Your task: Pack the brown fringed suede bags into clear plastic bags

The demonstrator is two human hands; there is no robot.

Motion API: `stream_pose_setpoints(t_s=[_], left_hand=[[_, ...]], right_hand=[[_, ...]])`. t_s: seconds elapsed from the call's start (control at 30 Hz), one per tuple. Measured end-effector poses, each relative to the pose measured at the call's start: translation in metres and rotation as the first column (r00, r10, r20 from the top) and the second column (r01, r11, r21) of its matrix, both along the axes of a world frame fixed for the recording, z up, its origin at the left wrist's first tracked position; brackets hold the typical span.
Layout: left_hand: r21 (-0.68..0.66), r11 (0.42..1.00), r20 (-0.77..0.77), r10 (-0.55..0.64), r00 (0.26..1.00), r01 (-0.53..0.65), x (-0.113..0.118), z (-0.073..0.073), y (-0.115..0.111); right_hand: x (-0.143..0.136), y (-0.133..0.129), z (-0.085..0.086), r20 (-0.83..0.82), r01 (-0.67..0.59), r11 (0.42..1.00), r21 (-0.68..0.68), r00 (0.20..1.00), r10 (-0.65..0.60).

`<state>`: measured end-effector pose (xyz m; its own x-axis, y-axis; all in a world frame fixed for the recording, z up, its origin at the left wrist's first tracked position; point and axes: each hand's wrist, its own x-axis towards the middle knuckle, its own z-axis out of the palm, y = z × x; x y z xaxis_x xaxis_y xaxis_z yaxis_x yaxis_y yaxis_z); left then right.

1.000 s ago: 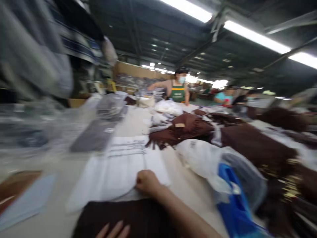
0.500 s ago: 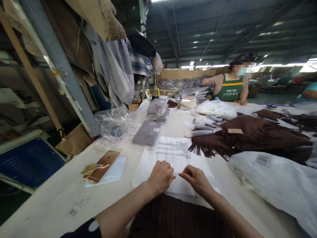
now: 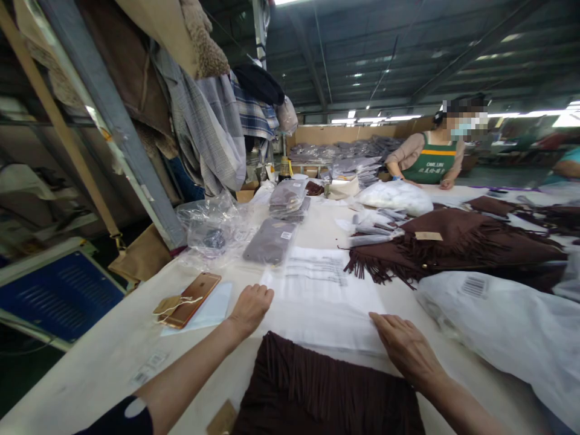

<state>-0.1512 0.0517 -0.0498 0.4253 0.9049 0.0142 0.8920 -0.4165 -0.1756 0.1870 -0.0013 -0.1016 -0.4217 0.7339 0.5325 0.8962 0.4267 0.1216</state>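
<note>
My left hand (image 3: pixel 248 309) rests flat on the left edge of a flat clear plastic bag with printed text (image 3: pixel 317 293) on the table. My right hand (image 3: pixel 405 347) presses the bag's right near corner, fingers spread. Both hands hold nothing. A folded dark brown fringed garment (image 3: pixel 326 393) lies just below the bag, between my forearms, with a tan tag at its near left corner.
A gold phone (image 3: pixel 193 299) lies left on a pale sheet. Packed grey garments (image 3: pixel 270 240) and crumpled plastic sit further back. A pile of brown fringed garments (image 3: pixel 453 248) and white bags (image 3: pixel 507 326) fill the right. A person in a green apron (image 3: pixel 430 163) stands at the far end.
The view swung left and steadied. My hands moved apart from the bag's middle to its left and right edges, flattening it; the brown garment now shows more below it.
</note>
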Motion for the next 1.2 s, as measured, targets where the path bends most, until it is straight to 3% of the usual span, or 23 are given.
stream_pose_setpoints(t_s=[0.27, 0.4, 0.5, 0.6, 0.7, 0.8, 0.9, 0.97, 1.07, 1.2], left_hand=[[-0.002, 0.974, 0.176, 0.225, 0.958, -0.228, -0.007, 0.012, -0.018], [-0.087, 0.945, 0.36, 0.326, 0.874, -0.316, -0.005, 0.01, -0.022], [-0.173, 0.919, 0.521, 0.39, 0.759, -0.354, 0.001, 0.003, -0.019], [-0.282, 0.883, 0.696, 0.457, 0.554, -0.374, 0.008, -0.004, -0.015], [-0.425, 0.835, 0.815, 0.521, 0.254, -0.349, 0.014, -0.007, -0.013], [-0.55, 0.789, 0.827, 0.56, -0.049, -0.274, 0.015, -0.006, -0.01], [-0.62, 0.766, 0.777, 0.569, -0.269, -0.168, 0.012, -0.005, -0.004], [-0.628, 0.772, 0.744, 0.556, -0.37, -0.102, 0.01, -0.007, 0.0], [-0.602, 0.798, 0.717, 0.519, -0.466, -0.036, 0.009, -0.013, 0.004], [-0.556, 0.831, 0.734, 0.489, -0.471, -0.004, 0.008, -0.026, 0.001]], right_hand=[[0.011, -0.038, 0.013, -0.155, 0.271, 0.955, 0.12, 0.955, -0.252], [0.017, -0.051, 0.01, -0.169, 0.454, 0.886, -0.095, 0.87, -0.464], [0.019, -0.049, 0.004, -0.13, 0.516, 0.839, -0.173, 0.832, -0.539], [0.017, -0.047, 0.001, -0.123, 0.537, 0.822, -0.189, 0.818, -0.562], [0.014, -0.048, 0.0, -0.139, 0.511, 0.835, -0.206, 0.829, -0.542], [0.016, -0.052, -0.001, -0.21, 0.406, 0.88, -0.247, 0.864, -0.458], [0.02, -0.054, -0.003, -0.374, 0.31, 0.9, -0.305, 0.831, -0.413], [0.02, -0.052, -0.002, -0.52, 0.292, 0.893, -0.342, 0.733, -0.439], [0.015, -0.046, 0.001, -0.729, 0.253, 0.869, -0.425, 0.474, -0.494], [0.005, -0.035, 0.004, -0.866, 0.064, 0.866, -0.496, 0.045, -0.499]])
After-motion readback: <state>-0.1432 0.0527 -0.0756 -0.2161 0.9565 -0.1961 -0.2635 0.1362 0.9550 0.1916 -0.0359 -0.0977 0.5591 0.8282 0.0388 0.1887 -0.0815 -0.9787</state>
